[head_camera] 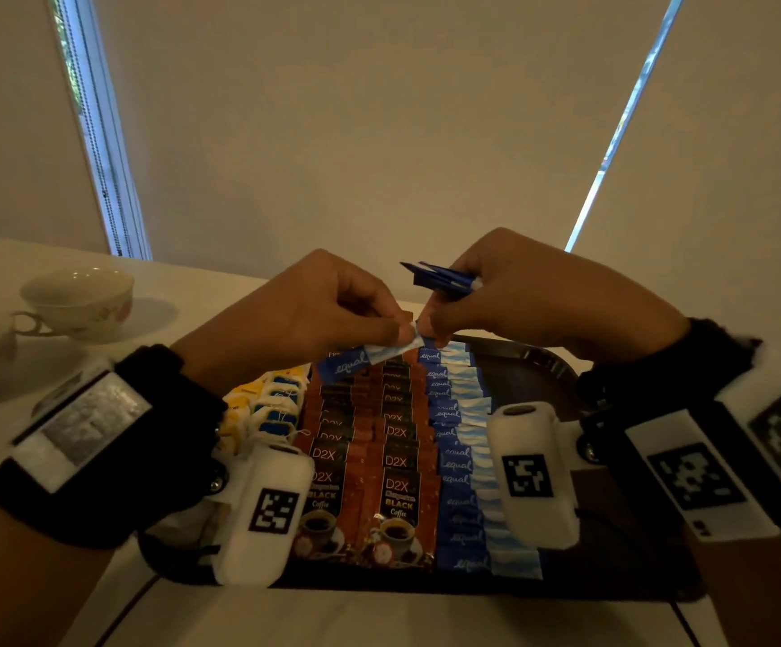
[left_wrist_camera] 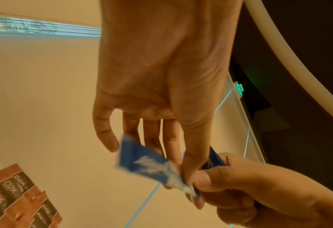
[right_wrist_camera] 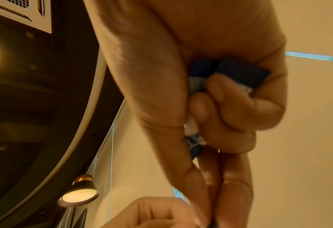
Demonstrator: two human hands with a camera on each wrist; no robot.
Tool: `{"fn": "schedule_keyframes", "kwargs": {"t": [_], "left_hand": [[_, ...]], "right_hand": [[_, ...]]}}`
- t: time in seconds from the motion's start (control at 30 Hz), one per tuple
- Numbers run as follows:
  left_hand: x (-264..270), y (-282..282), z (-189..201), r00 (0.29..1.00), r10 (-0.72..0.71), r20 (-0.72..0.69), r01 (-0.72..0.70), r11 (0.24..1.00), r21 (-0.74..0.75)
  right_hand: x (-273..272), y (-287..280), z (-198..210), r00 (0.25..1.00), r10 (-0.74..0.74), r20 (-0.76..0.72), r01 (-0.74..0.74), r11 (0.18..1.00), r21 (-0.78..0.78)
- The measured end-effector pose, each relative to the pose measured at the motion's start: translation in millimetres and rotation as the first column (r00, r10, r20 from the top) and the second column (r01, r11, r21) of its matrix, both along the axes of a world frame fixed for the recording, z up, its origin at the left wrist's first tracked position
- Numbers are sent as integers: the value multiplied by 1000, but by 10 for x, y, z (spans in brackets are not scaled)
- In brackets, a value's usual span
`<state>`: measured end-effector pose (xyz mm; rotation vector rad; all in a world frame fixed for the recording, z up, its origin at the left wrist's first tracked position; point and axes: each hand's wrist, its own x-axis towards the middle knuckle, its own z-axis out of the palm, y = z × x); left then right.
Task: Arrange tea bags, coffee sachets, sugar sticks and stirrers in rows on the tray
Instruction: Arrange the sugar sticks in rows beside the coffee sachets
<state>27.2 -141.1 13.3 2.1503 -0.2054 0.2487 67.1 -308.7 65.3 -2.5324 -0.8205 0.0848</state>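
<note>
- Two hands meet above the far end of the tray (head_camera: 538, 366), knuckles up, wrists apart.
- Left hand (head_camera: 314, 310) pinches a blue sugar stick (head_camera: 370, 357) by its white end, thumb against fingertips.
- The stick's long axis runs left to right, blue end drooping left over the coffee sachets (head_camera: 370, 459).
- Right hand (head_camera: 533, 296) pinches the same white end, its curled fingers clutching a bundle of sugar sticks (head_camera: 440, 277) pointing left.

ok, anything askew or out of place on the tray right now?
Nothing stands out. On the tray, tea bags, coffee sachets and sugar sticks lie in rows. One stick is pinched between left hand and right hand, not yet placed.
</note>
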Motion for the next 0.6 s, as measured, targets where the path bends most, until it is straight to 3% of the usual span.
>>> {"fn": "schedule_keyframes", "kwargs": {"t": [0.13,0.23,0.43,0.6], "left_hand": [[-16,52,2,993,-19,-118,19,1000,3],[-17,145,1,985,-14,-175,25,998,65],[-18,246,50,993,58,-98,-57,998,19],[-31,248,52,994,33,-108,-28,998,48]], "right_hand": [[34,-118,-53,999,-8,-40,9,1000,23],[206,-287,-121,990,-87,-112,96,992,77],[755,-608,-410,913,-326,-244,345,938,38],[1040,-659,-745,851,-402,-339,387,915,-112]]}}
